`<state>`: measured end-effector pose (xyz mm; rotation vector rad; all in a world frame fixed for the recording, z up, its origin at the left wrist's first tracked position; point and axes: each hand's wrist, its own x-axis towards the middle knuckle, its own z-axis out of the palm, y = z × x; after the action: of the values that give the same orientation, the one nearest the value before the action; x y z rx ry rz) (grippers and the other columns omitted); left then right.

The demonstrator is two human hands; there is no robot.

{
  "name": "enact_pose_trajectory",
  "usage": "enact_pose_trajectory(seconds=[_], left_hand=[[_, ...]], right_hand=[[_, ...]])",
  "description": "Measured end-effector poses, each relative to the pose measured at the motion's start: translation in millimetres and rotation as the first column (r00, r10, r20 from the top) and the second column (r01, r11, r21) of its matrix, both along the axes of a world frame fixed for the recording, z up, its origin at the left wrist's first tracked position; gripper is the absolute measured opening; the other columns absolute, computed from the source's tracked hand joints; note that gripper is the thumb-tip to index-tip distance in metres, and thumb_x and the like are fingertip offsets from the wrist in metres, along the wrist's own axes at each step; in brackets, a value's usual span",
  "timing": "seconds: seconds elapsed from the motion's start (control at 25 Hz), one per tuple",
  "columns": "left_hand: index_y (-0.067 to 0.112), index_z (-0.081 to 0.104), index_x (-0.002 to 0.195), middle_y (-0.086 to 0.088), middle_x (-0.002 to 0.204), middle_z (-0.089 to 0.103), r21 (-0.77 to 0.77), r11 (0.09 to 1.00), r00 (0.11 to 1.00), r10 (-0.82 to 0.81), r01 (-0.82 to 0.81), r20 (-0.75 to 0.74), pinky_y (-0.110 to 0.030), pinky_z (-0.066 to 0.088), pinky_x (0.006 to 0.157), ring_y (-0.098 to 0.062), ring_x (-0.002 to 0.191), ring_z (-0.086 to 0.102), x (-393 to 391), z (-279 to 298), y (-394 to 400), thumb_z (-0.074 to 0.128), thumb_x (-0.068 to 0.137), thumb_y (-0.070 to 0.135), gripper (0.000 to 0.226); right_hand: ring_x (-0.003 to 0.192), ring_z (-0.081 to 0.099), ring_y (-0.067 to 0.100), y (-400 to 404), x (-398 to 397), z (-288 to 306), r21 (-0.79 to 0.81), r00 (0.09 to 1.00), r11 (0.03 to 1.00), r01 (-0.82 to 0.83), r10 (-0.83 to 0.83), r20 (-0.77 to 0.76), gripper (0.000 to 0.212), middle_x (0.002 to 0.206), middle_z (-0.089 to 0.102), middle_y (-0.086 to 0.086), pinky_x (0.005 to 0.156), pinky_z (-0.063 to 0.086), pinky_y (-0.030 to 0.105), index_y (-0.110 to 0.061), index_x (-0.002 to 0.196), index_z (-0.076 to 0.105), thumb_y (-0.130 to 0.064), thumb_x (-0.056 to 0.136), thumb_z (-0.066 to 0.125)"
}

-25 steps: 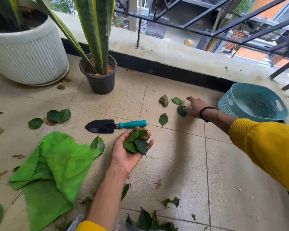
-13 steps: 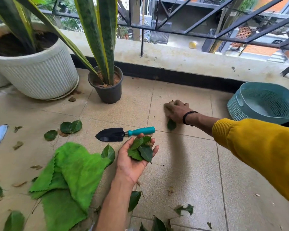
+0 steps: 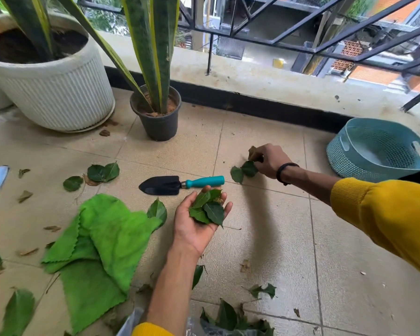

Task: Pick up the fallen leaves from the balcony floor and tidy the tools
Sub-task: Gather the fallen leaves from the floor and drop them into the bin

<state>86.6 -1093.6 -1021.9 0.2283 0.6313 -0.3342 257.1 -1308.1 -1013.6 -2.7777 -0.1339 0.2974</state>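
Left hand [image 3: 199, 224] palm up over the middle of the floor [image 3: 264, 238], fingers loosely cupped round a small pile of leaves [image 3: 207, 209]. Right hand [image 3: 269, 160] reaching toward the far edge of the floor, fingers pinching a brownish leaf [image 3: 252, 151] and gathered over two green leaves [image 3: 243, 171] lying on the tiles (a black band on that wrist). Trowel [image 3: 180, 184] flat on the floor just beyond the left hand, blade pointing left, teal handle toward the right hand. Green cloth [image 3: 100, 248] crumpled at the near left, one leaf touching its far edge. More leaves scattered toward the left edge and along the near edge. Teal basket [image 3: 378, 151] tilted at the far right corner. Black pot [image 3: 159, 122] and white pot [image 3: 58, 93] along the far left.
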Motion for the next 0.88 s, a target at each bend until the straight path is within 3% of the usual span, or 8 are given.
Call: enact_pose_trajectory(seconds=[0.08, 0.2, 0.28, 0.4, 0.52, 0.68, 0.76, 0.88], left_hand=[[0.007, 0.066, 0.116, -0.025, 0.12, 0.067, -0.008, 1.0, 1.0, 0.008, -0.008, -0.019, -0.055, 0.053, 0.097, -0.037, 0.112, 0.063, -1.6, -1.7, 0.5, 0.048, 0.102, 0.03, 0.033], [0.005, 0.066, 0.119, -0.026, 0.122, 0.067, 0.011, 1.0, 0.999, 0.027, -0.027, -0.037, -0.055, 0.053, 0.096, -0.038, 0.11, 0.064, -5.0, -3.5, 3.5, 0.049, 0.102, 0.029, 0.034], [0.005, 0.064, 0.123, -0.027, 0.124, 0.066, 0.021, 0.999, 0.998, 0.044, -0.044, -0.045, -0.056, 0.054, 0.096, -0.038, 0.109, 0.065, -5.8, -5.8, 7.5, 0.048, 0.102, 0.029, 0.036], [0.005, 0.065, 0.121, -0.027, 0.125, 0.065, 0.018, 0.998, 0.996, 0.069, -0.068, -0.049, -0.056, 0.052, 0.098, -0.037, 0.109, 0.064, -4.7, -8.0, 13.0, 0.047, 0.102, 0.029, 0.036], [0.005, 0.066, 0.117, -0.026, 0.123, 0.066, 0.012, 0.997, 0.996, 0.075, -0.075, -0.055, -0.056, 0.052, 0.098, -0.037, 0.108, 0.065, -5.4, -9.1, 14.2, 0.047, 0.103, 0.03, 0.035], [0.005, 0.068, 0.113, -0.026, 0.121, 0.066, 0.022, 0.997, 0.995, 0.073, -0.072, -0.063, -0.055, 0.05, 0.102, -0.037, 0.11, 0.064, -6.4, -11.5, 10.9, 0.046, 0.103, 0.03, 0.034], [0.006, 0.069, 0.111, -0.025, 0.12, 0.066, 0.021, 0.997, 0.995, 0.076, -0.075, -0.07, -0.055, 0.049, 0.103, -0.036, 0.11, 0.064, -5.6, -14.0, 9.0, 0.046, 0.103, 0.03, 0.034], [0.007, 0.069, 0.111, -0.024, 0.121, 0.066, 0.01, 0.997, 0.995, 0.073, -0.072, -0.072, -0.055, 0.047, 0.105, -0.036, 0.112, 0.062, -3.9, -17.2, 0.2, 0.045, 0.102, 0.031, 0.035]], right_hand=[[0.079, 0.061, 0.02, 10.7, -7.0, -6.0, -0.033, 0.998, 0.998, -0.057, 0.056, -0.034, 0.019, 0.093, 0.071, 0.008, 0.063, 0.048, 0.029, -0.01, 0.097, 0.074, -0.027, 0.089, 0.071], [0.08, 0.055, 0.018, 26.5, -12.8, -22.0, -0.159, 0.994, 0.983, -0.088, 0.076, -0.081, 0.068, 0.093, 0.055, 0.0, 0.061, 0.052, 0.031, -0.019, 0.092, 0.062, -0.082, 0.068, 0.063], [0.089, 0.051, 0.019, 36.2, -14.6, -29.4, -0.228, 0.988, 0.965, -0.13, 0.107, -0.111, 0.082, 0.106, 0.048, 0.0, 0.071, 0.056, 0.036, -0.023, 0.104, 0.057, -0.089, 0.056, 0.063], [0.099, 0.05, 0.023, 45.3, -15.1, -34.3, -0.19, 0.977, 0.961, -0.2, 0.182, -0.108, 0.072, 0.121, 0.047, 0.005, 0.085, 0.055, 0.04, -0.019, 0.12, 0.057, -0.066, 0.07, 0.076], [0.1, 0.056, 0.025, 48.8, -18.8, -35.6, -0.132, 0.963, 0.954, -0.269, 0.269, -0.018, 0.04, 0.119, 0.055, 0.01, 0.088, 0.052, 0.037, -0.012, 0.118, 0.064, -0.037, 0.088, 0.072], [0.098, 0.061, 0.028, 43.5, -28.8, -29.5, -0.119, 0.948, 0.941, -0.315, 0.319, 0.012, 0.021, 0.107, 0.064, 0.012, 0.085, 0.053, 0.038, -0.009, 0.109, 0.069, -0.018, 0.09, 0.068], [0.092, 0.065, 0.027, 38.6, -32.5, -19.2, -0.071, 0.969, 0.967, -0.245, 0.246, 0.007, 0.014, 0.097, 0.069, 0.01, 0.08, 0.056, 0.04, -0.007, 0.098, 0.072, -0.014, 0.087, 0.069], [0.077, 0.072, 0.016, 45.8, -41.9, 17.9, 0.221, 0.996, 0.975, -0.014, 0.032, -0.08, 0.012, 0.089, 0.073, 0.005, 0.069, 0.062, 0.03, -0.008, 0.097, 0.073, -0.01, 0.085, 0.074]])
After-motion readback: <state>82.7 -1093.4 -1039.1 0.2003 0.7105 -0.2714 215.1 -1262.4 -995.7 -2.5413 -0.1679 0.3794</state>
